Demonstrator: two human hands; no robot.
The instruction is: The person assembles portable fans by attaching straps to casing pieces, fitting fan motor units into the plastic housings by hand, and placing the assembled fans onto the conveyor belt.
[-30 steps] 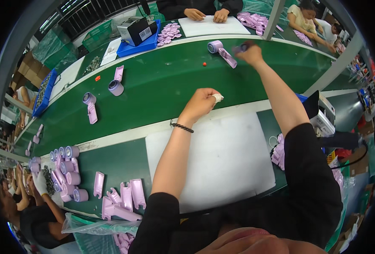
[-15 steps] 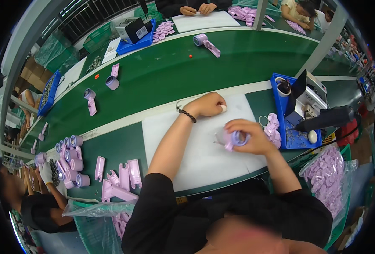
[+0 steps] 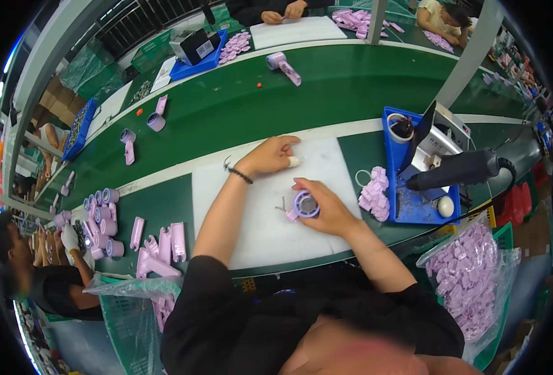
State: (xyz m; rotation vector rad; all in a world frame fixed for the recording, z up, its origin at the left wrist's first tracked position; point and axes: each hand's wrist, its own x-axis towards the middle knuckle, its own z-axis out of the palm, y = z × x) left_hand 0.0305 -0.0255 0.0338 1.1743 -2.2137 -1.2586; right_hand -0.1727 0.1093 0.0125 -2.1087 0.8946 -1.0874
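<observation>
My right hand grips a small purple hair-dryer barrel, its round end turned up and its short stub and thin leads toward the left. It is over the white work mat. Beyond it, my left hand rests over the mat's far part. Its index finger and thumb are spread and the others curl; a white cover sits on one fingertip. Nothing shows between those fingers. Several pink handle shells lie left of the mat, with purple barrels grouped farther left.
Right of the mat are small pink parts and a blue tray with screws and a black electric screwdriver. Ahead, the green conveyor carries dryer pieces. Bags of pink parts flank me. Co-workers sit left and across.
My left hand has uncurled its index finger and thumb. The barrel in my right hand has turned so its round end faces up more. The whole view has shifted slightly.
</observation>
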